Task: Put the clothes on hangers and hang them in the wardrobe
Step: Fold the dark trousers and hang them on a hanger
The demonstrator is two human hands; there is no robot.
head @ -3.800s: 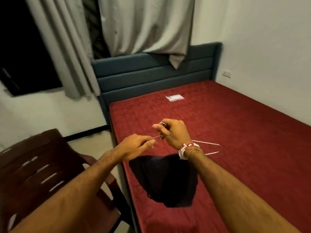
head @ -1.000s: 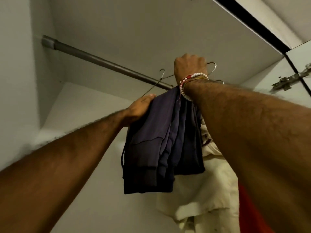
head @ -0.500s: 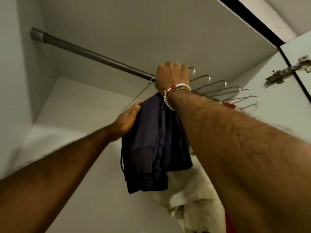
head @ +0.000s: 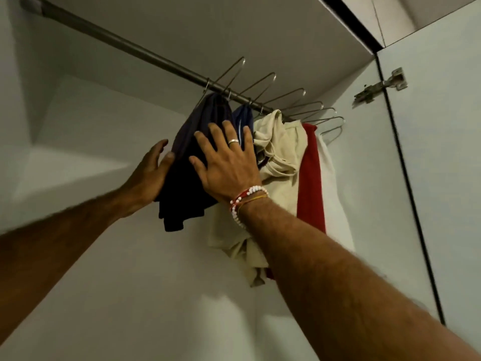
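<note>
A dark navy garment (head: 186, 183) hangs on a wire hanger (head: 229, 71) from the grey wardrobe rail (head: 125, 43). My right hand (head: 226, 162) lies flat on its front with fingers spread and straight. My left hand (head: 151, 173) touches its left edge, fingers straight. Neither hand grips anything. To the right on the same rail hang a blue garment (head: 244, 118), a cream garment (head: 278, 162), a red one (head: 311, 183) and a white one (head: 333, 199), each on a wire hanger.
The white wardrobe's top panel (head: 234, 27) sits close above the rail. An open door (head: 442, 178) with a metal hinge (head: 382, 86) stands at the right. The wardrobe's back and left walls are bare, and the rail's left half carries nothing.
My right hand has let go of the hanger's hook, which now sits on the rail. Both hands have dropped and opened flat against the dark garment.
</note>
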